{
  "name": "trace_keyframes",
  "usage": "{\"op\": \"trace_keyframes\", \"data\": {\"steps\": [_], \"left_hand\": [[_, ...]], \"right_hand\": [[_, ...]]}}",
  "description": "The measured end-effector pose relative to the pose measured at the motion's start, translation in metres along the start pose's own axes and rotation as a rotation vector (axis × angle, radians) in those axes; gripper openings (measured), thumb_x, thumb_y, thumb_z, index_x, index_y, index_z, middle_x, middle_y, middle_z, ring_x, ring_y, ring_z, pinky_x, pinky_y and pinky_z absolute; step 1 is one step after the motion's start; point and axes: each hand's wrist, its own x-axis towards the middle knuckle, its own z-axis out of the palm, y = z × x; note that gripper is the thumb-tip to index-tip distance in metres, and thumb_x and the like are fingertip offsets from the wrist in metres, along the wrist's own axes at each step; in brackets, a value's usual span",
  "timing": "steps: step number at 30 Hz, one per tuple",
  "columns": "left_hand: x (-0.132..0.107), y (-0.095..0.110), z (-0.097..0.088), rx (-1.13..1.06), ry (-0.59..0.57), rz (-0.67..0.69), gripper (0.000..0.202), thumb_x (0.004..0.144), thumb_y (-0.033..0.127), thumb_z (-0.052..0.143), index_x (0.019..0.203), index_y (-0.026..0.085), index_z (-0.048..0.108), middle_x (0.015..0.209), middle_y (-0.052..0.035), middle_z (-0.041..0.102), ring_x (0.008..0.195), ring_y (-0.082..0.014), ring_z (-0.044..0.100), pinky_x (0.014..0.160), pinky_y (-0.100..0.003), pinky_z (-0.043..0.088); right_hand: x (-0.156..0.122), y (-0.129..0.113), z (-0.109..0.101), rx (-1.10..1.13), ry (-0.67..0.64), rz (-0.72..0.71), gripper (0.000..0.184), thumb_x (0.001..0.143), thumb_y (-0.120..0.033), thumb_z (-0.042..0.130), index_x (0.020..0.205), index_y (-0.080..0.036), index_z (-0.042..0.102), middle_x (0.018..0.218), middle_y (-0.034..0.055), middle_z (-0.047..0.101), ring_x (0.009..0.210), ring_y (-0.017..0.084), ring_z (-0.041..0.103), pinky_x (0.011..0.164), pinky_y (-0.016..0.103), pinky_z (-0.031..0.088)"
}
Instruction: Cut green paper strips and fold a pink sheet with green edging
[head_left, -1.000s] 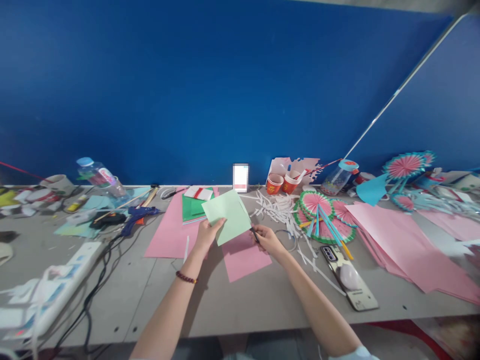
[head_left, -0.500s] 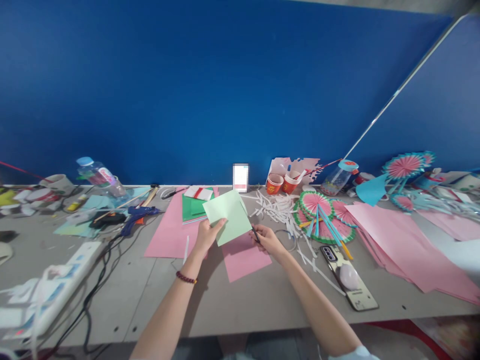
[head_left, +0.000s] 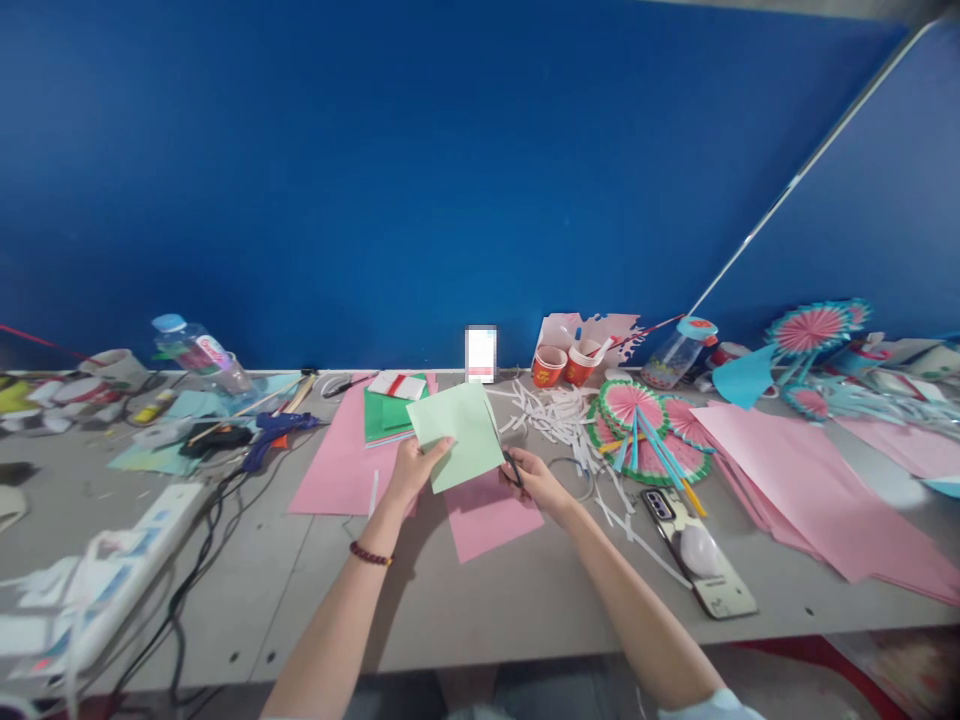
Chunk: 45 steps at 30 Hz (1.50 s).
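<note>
In the head view, the left hand (head_left: 418, 468) pinches the pale green sheet (head_left: 459, 440), thumb on top, above a pink sheet (head_left: 491, 515); the right hand (head_left: 534, 478) grips dark-handled scissors (head_left: 513, 464) at the green sheet's right edge; the step looks like cutting along that edge, which calls for a steady sheet and guided blades; behind, the right-hand red cup (head_left: 582, 365) holds a white stick-like thing; the left-hand red cup's (head_left: 550, 368) contents I cannot tell; the lidded jar (head_left: 673, 353) has small bits at its bottom

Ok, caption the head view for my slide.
Left hand grips a pale green sheet; right hand holds scissors at its edge, a pink sheet below.
</note>
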Motion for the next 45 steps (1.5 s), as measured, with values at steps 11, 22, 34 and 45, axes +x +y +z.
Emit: {"op": "trace_keyframes", "data": {"steps": [11, 22, 34, 45], "left_hand": [[-0.002, 0.004, 0.001, -0.019, -0.066, -0.016, 0.041, 0.064, 0.045, 0.075, 0.082, 0.008, 0.071, 0.078, -0.0108, 0.073, 0.063, -0.0192, 0.066, 0.054, -0.025, 0.05], [-0.003, 0.005, 0.003, 0.043, -0.137, 0.002, 0.044, 0.065, 0.047, 0.074, 0.087, 0.009, 0.073, 0.087, -0.013, 0.073, 0.069, -0.0221, 0.068, 0.058, -0.026, 0.052], [-0.005, 0.006, 0.003, 0.066, -0.2, 0.013, 0.044, 0.067, 0.046, 0.074, 0.091, 0.009, 0.072, 0.09, -0.0128, 0.073, 0.072, -0.0232, 0.069, 0.058, -0.027, 0.053], [-0.005, 0.005, 0.004, 0.059, -0.201, 0.012, 0.046, 0.067, 0.047, 0.073, 0.092, 0.009, 0.072, 0.091, -0.0138, 0.073, 0.073, -0.0244, 0.069, 0.06, -0.028, 0.054]], "right_hand": [[-0.001, 0.0, -0.004, -0.05, 0.002, -0.011, 0.05, 0.069, -0.065, 0.062, 0.079, -0.019, 0.047, 0.061, -0.0046, 0.055, 0.037, 0.002, 0.036, 0.031, 0.014, 0.022], [0.003, 0.009, -0.009, -0.067, 0.024, -0.061, 0.045, 0.074, -0.063, 0.059, 0.082, -0.019, 0.049, 0.051, -0.008, 0.04, 0.042, 0.005, 0.036, 0.039, 0.017, 0.027], [0.01, 0.013, -0.008, -0.061, 0.066, -0.133, 0.042, 0.074, -0.06, 0.06, 0.076, -0.02, 0.047, 0.055, -0.0088, 0.032, 0.042, 0.005, 0.031, 0.039, 0.019, 0.026], [0.009, 0.014, -0.007, -0.079, 0.122, -0.098, 0.042, 0.074, -0.059, 0.06, 0.08, -0.019, 0.051, 0.053, -0.0088, 0.037, 0.04, 0.004, 0.032, 0.039, 0.019, 0.024]]}}
